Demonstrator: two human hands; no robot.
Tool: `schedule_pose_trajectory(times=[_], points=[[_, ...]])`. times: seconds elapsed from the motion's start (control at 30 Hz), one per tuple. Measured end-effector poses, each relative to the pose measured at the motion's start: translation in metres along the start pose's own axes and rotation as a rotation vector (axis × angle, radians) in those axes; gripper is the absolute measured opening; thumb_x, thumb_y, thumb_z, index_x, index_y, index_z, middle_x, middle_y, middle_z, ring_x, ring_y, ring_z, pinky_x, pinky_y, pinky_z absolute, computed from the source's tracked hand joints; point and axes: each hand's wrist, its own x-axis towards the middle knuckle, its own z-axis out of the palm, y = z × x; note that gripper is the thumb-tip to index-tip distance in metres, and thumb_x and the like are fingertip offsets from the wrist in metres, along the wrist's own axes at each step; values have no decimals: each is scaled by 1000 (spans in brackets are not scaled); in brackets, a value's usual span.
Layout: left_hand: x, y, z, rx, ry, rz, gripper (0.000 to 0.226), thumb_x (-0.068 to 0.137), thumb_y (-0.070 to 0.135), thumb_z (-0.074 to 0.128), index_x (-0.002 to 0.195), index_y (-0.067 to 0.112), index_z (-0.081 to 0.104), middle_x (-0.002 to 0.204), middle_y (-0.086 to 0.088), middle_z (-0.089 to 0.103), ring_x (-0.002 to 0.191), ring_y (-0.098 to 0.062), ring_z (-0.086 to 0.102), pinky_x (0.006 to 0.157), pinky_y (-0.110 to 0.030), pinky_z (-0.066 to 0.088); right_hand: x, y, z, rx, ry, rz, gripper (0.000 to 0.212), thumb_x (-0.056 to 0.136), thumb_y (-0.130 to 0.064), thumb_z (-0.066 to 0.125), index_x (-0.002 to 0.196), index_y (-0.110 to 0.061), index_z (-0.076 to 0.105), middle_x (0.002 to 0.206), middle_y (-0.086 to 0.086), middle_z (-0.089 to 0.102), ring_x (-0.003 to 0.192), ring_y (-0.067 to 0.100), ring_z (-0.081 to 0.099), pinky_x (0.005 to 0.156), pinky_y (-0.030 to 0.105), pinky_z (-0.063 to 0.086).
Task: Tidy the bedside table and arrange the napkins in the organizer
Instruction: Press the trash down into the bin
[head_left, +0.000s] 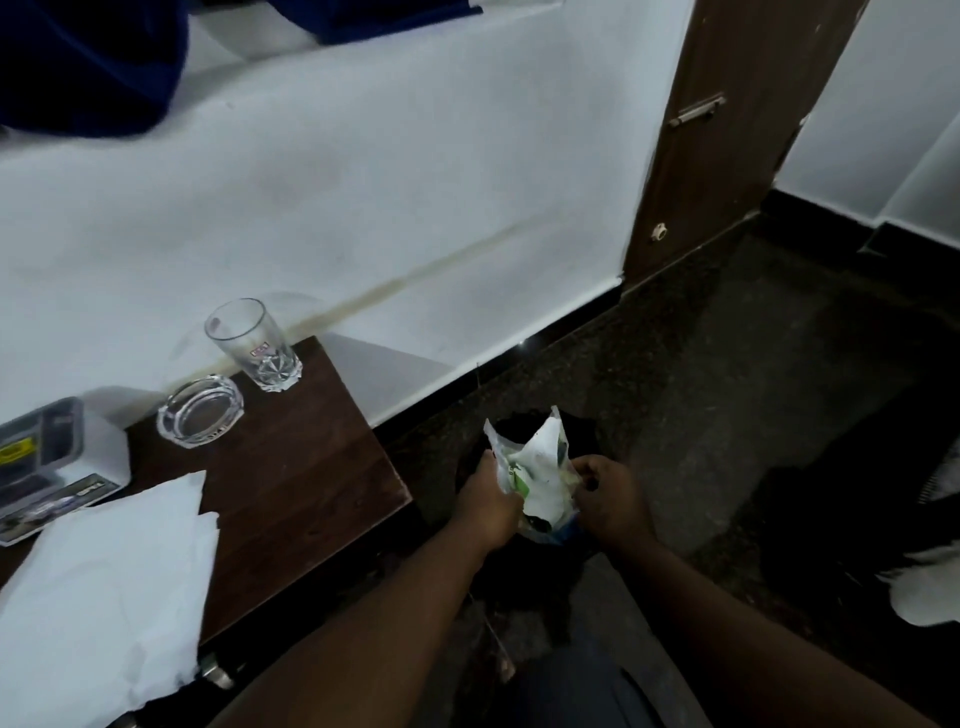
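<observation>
Both my hands hold a crumpled white and green wrapper (540, 478) over a dark bin (582, 441) on the floor, right of the bedside table (291, 467). My left hand (488, 504) grips the wrapper's left side and my right hand (610, 499) pinches its right side. White napkins (104, 587) lie spread over the table's near left part. A white organizer box (57, 457) stands at the table's left edge against the wall.
A glass ashtray (200, 410) and an empty drinking glass (254, 345) stand at the back of the table by the white wall. A brown door (727, 130) is at the far right. Dark stone floor lies around the bin. A white object (930, 587) lies at the right edge.
</observation>
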Motion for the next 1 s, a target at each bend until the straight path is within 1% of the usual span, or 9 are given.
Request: schedule_pose_trajectory(times=[0.07, 0.2, 0.33, 0.4, 0.53, 0.63, 0.7, 0.9, 1.0], points=[[14, -12, 6, 5, -20, -20, 57, 88, 28, 54, 144, 22, 49, 137, -3, 61, 120, -24, 60, 97, -33, 49, 8, 10, 8, -47, -14, 5, 26, 84, -10, 63, 99, -28, 73, 96, -5, 74, 88, 18, 69, 80, 43, 60], [54, -57, 20, 47, -16, -97, 69, 81, 40, 49, 146, 16, 46, 141, -13, 59, 125, -30, 59, 105, -44, 50, 24, 23, 27, -147, -33, 9, 27, 87, -13, 62, 110, -23, 72, 110, -1, 73, 102, 23, 67, 88, 36, 54], [72, -73, 21, 229, -27, -164, 67, 74, 32, 47, 137, 7, 49, 135, -22, 60, 120, -39, 60, 100, -49, 52, 33, 36, 48, -161, -62, 44, 35, 87, -10, 61, 119, -20, 71, 119, 3, 72, 111, 27, 65, 95, 34, 49], [59, -56, 16, 389, -16, -188, 59, 85, 20, 52, 140, -1, 44, 140, -27, 52, 126, -44, 53, 105, -46, 46, 36, 41, 56, -154, -82, 46, 37, 87, -7, 60, 122, -17, 70, 122, 5, 71, 114, 28, 64, 97, 32, 46], [54, -53, 14, 652, -22, -179, 72, 97, 16, 51, 158, 1, 17, 159, -23, 25, 143, -44, 31, 119, -41, 30, 38, 46, 66, -143, -112, 78, 31, 92, -10, 58, 120, -16, 72, 122, 9, 71, 114, 29, 63, 93, 27, 43], [54, -60, 16, 728, -36, -171, 77, 97, 20, 52, 159, -1, 12, 158, -22, 21, 141, -43, 30, 120, -42, 27, 36, 45, 64, -124, -106, 81, 27, 95, -13, 56, 116, -15, 72, 120, 10, 71, 113, 29, 62, 85, 24, 38], [50, -60, 16, 768, -27, -155, 77, 98, 23, 50, 157, -5, 10, 156, -23, 22, 139, -43, 32, 119, -41, 27, 35, 45, 60, -153, -116, 65, 26, 96, -17, 58, 118, -14, 71, 120, 11, 70, 115, 30, 62, 89, 27, 41], [31, -48, 11, 865, -9, -74, 84, 98, 25, 52, 158, -8, 4, 158, -22, 22, 140, -40, 31, 118, -39, 26, 26, 41, 41, -154, -88, 51, 62, 85, -24, 78, 141, -11, 55, 132, 15, 64, 124, 33, 58, 98, 36, 45], [20, -39, 9, 878, 14, -40, 85, 97, 28, 53, 159, -3, 4, 159, -19, 21, 139, -37, 31, 117, -38, 27, 21, 31, 33, -229, -29, 28, 67, 83, -27, 79, 142, -11, 51, 135, 13, 59, 125, 32, 56, 101, 39, 47]])
